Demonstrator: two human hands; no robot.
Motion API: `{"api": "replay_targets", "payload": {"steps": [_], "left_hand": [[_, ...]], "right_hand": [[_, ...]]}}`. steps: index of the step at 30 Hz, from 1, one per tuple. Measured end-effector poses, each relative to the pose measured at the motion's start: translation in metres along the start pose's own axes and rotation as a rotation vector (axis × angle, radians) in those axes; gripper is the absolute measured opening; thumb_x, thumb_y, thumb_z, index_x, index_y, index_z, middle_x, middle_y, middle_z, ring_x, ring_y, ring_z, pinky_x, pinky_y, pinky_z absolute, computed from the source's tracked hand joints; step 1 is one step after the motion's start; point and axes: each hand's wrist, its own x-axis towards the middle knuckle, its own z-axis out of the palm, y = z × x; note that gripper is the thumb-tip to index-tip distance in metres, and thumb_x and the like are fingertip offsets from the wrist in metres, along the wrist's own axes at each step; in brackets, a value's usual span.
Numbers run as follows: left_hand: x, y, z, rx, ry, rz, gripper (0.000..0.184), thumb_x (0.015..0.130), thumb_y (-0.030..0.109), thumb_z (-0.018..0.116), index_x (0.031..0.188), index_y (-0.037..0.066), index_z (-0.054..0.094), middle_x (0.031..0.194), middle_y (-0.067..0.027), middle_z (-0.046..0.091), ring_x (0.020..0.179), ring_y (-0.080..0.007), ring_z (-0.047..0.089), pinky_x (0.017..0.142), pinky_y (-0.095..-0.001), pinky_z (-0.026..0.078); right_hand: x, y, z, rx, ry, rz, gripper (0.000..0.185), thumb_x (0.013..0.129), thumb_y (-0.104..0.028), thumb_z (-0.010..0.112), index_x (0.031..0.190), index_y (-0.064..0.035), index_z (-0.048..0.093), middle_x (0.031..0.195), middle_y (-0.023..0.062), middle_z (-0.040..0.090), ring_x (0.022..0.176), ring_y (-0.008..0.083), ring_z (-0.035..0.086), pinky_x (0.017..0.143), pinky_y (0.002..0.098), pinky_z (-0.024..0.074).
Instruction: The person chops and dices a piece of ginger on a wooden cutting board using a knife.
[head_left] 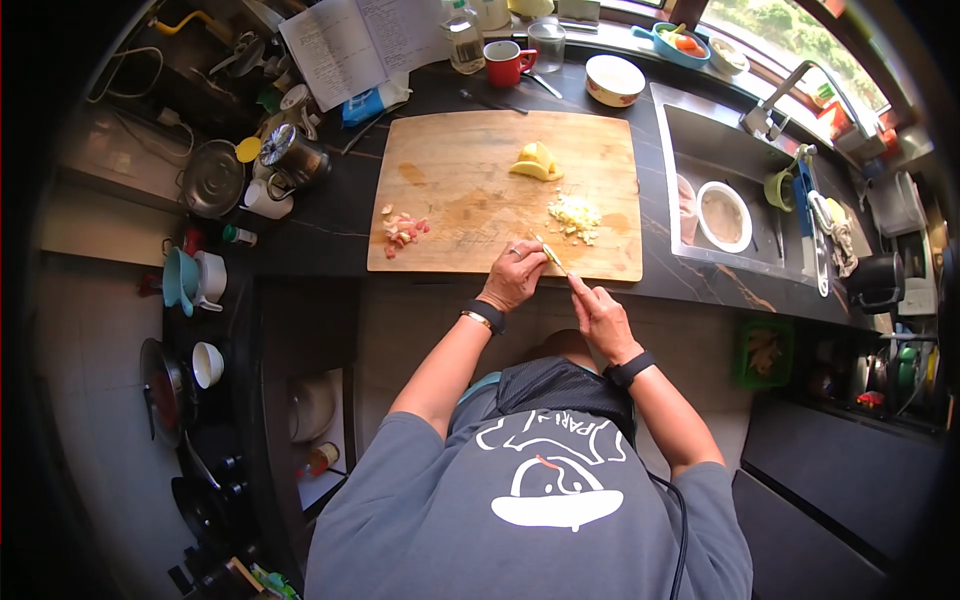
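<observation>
One small knife (557, 262), held in the right hand (603, 314), is by the near edge of the board (460, 150) — I can't tell what the left hand (512, 276) holds. Likely cutting, so next needs slow care.

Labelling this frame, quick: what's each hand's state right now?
Left hand: fingers curled at the cutting board's near edge, beside the knife; can't tell if it grips anything.
Right hand: closed, holding the knife.

Home kitchen, sink (725, 160), cutting board (450, 150), pans (213, 178)
</observation>
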Motion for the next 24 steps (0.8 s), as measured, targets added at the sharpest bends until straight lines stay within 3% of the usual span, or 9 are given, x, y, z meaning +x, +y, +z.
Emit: {"api": "replay_targets", "payload": {"steps": [15, 17, 18, 20, 21, 24], "left_hand": [[-0.001, 0.000, -0.001, -0.009, -0.027, -0.019, 0.013, 0.079, 0.002, 0.073, 0.090, 0.005, 0.066, 0.098, -0.0093, 0.065, 0.094, -0.0299, 0.061, 0.084, -0.0377, 0.051], [0.000, 0.000, -0.002, -0.025, -0.027, -0.026, 0.012, 0.080, 0.002, 0.073, 0.089, 0.005, 0.066, 0.098, -0.0095, 0.065, 0.093, -0.0301, 0.062, 0.084, -0.0379, 0.051], [0.000, 0.000, -0.002, -0.040, -0.031, -0.036, 0.011, 0.080, 0.003, 0.072, 0.089, 0.006, 0.066, 0.097, -0.0096, 0.065, 0.093, -0.0303, 0.062, 0.084, -0.0380, 0.051], [0.001, 0.001, -0.003, -0.037, -0.045, -0.056, 0.010, 0.081, 0.003, 0.072, 0.088, 0.006, 0.066, 0.096, -0.0098, 0.065, 0.092, -0.0305, 0.062, 0.084, -0.0382, 0.051], [0.002, 0.002, -0.004, -0.034, -0.061, -0.079, 0.009, 0.081, 0.004, 0.072, 0.088, 0.006, 0.066, 0.095, -0.0099, 0.065, 0.091, -0.0307, 0.062, 0.084, -0.0385, 0.051], [0.003, 0.001, -0.004, -0.043, -0.072, -0.086, 0.008, 0.081, 0.005, 0.072, 0.086, 0.006, 0.065, 0.094, -0.0100, 0.064, 0.091, -0.0310, 0.062, 0.083, -0.0389, 0.051]], "right_hand": [[-0.003, 0.006, 0.007, -0.045, -0.002, 0.041, 0.049, 0.095, -0.016, 0.062, 0.142, -0.0244, 0.052, 0.075, 0.0126, 0.056, 0.059, 0.0352, 0.060, 0.056, 0.0454, 0.0521], [-0.009, 0.014, 0.005, 0.123, 0.056, 0.030, 0.042, 0.095, -0.015, 0.063, 0.136, -0.0197, 0.059, 0.071, 0.0106, 0.058, 0.057, 0.0266, 0.059, 0.058, 0.0399, 0.0515], [-0.008, 0.017, 0.001, 0.120, 0.057, 0.029, 0.042, 0.095, -0.015, 0.063, 0.136, -0.0197, 0.059, 0.071, 0.0106, 0.058, 0.057, 0.0266, 0.059, 0.058, 0.0399, 0.0515], [0.001, 0.028, -0.008, 0.464, -0.008, 0.299, 0.035, 0.096, -0.015, 0.063, 0.131, -0.0125, 0.064, 0.066, 0.0040, 0.059, 0.057, 0.0129, 0.054, 0.057, 0.0317, 0.0480], [0.006, 0.035, -0.012, 0.605, -0.067, 0.476, 0.033, 0.100, -0.016, 0.060, 0.131, -0.0066, 0.064, 0.069, -0.0052, 0.055, 0.061, 0.0022, 0.045, 0.055, 0.0224, 0.0395], [0.030, 0.033, -0.034, 0.983, -0.017, 0.752, 0.036, 0.102, -0.023, 0.056, 0.136, -0.0101, 0.061, 0.066, -0.0027, 0.055, 0.048, 0.0030, 0.042, 0.043, 0.0205, 0.0343]]}}
